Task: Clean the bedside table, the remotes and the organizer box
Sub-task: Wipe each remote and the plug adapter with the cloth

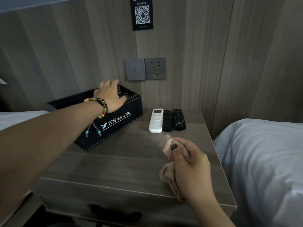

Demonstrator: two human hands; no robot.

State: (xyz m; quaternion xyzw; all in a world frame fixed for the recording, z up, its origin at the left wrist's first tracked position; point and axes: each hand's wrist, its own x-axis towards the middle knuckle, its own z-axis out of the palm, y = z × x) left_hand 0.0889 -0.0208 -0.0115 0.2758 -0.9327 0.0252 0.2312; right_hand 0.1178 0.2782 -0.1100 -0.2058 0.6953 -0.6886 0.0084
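Observation:
A black organizer box (114, 123) with white hotel lettering stands at the back left of the grey wooden bedside table (114, 163). My left hand (111, 94), a bead bracelet on its wrist, rests over the box's far end with fingers spread across its top rim. Three remotes lie side by side at the back right: a white one (155, 120), a black one (167, 121) and another black one (179, 119). My right hand (191, 169) grips a crumpled pinkish cloth (167, 145) just above the table's right front.
A white-sheeted bed (262, 161) borders the table on the right, another bed edge (18, 117) on the left. Switches and a socket (145, 68) sit on the wood-panel wall behind, a QR-code sign (142, 13) above. A drawer with a black handle (114, 212) is below.

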